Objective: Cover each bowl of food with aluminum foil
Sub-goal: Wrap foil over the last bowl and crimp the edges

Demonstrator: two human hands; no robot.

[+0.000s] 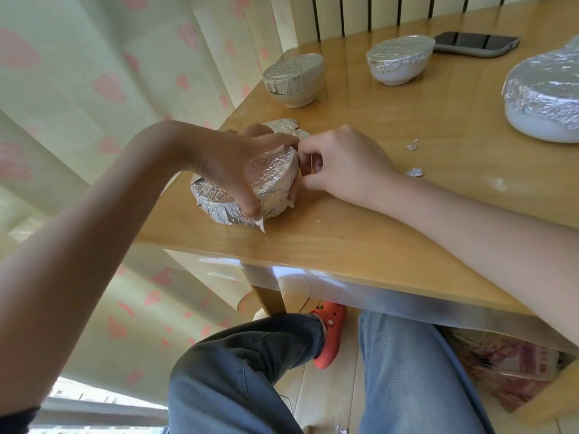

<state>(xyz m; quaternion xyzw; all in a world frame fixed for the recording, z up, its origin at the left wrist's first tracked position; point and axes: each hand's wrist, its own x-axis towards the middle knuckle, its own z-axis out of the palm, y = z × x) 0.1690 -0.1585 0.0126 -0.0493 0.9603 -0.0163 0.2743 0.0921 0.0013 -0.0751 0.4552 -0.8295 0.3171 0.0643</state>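
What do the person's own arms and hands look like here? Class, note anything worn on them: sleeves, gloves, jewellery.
Both arms are bare from the wrist up as far as the picture shows. The left hand and right hand wear no gloves, and no rings, watch or bracelets show. A dark bit of fabric, perhaps a short sleeve, shows at the top of the left arm.

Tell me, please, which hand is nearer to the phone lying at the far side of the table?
The right hand. It works at the near bowl's right side, on the phone's side; the left hand grips that bowl from farther left.
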